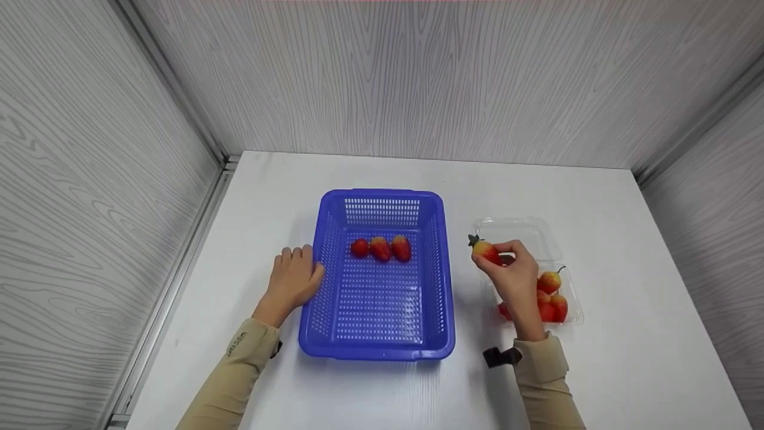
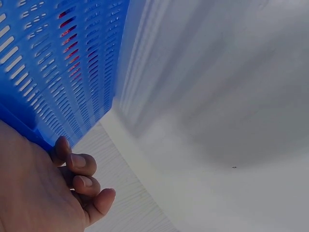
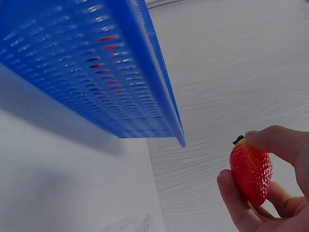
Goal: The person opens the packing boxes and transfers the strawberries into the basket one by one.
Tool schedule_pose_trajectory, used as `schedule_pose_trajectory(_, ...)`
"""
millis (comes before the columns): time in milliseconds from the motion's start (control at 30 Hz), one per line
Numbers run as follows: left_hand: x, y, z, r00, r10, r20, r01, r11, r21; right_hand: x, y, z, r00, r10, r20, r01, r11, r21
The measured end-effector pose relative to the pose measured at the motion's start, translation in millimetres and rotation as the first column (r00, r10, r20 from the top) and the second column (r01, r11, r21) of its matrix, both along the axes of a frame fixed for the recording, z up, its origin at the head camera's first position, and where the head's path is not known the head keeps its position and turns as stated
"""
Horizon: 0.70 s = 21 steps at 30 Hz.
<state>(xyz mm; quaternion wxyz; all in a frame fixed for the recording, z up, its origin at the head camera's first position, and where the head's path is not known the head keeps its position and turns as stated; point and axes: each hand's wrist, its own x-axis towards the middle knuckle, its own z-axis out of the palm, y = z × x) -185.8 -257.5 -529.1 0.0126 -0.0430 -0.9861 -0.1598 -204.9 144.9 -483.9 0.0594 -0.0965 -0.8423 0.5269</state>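
A blue plastic basket (image 1: 379,310) with slotted walls stands on the table. My left hand (image 1: 294,278) holds its left rim, the thumb over the edge and the fingers outside; in the left wrist view those fingers (image 2: 83,164) are bent beside the rim. Inside the basket, three red strawberries (image 1: 381,248) lie in a row. My right hand (image 1: 516,276) pinches another strawberry (image 3: 251,171), green leaves at its top, between thumb and fingers. It is held right of the basket, over the clear plastic box (image 1: 573,304). More red and yellow-red fruit (image 1: 549,282) lies in that box, partly hidden by the hand.
The box's clear lid (image 1: 518,234) is folded open toward the back. White wood-grain panels (image 1: 382,77) enclose the white table (image 1: 632,257) behind and at both sides. A dark wrist strap piece (image 1: 501,357) juts from the right sleeve.
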Motion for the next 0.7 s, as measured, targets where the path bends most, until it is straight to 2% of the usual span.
schedule_pose_trajectory(167, -1.2, 0.6, 1.9, 1.000, 0.000, 0.011, 0.000, 1.000, -0.001, -5.5, -15.5, 7.8, 0.994, 0.045, -0.097, -0.051, 0.997, -0.058)
schedule_pose_trajectory(333, -1.0, 0.3, 3.7, 0.999, 0.003, 0.033, -0.002, 1.000, -0.008, -12.4, -33.4, 12.6, 0.979, 0.107, -0.175, -0.118, 0.991, -0.055)
schedule_pose_trajectory(533, 0.6, 0.6, 3.3, 0.999, 0.001, 0.049, -0.001, 1.000, -0.006, -17.5, -52.8, 18.6, 0.974, 0.184, -0.130, -0.190, 0.981, -0.041)
schedule_pose_trajectory(700, 1.4, 0.2, 2.2, 0.999, -0.003, 0.045, 0.003, 1.000, -0.003, -21.3, -68.7, 24.8, 0.959, 0.266, -0.101, -0.272, 0.961, -0.050)
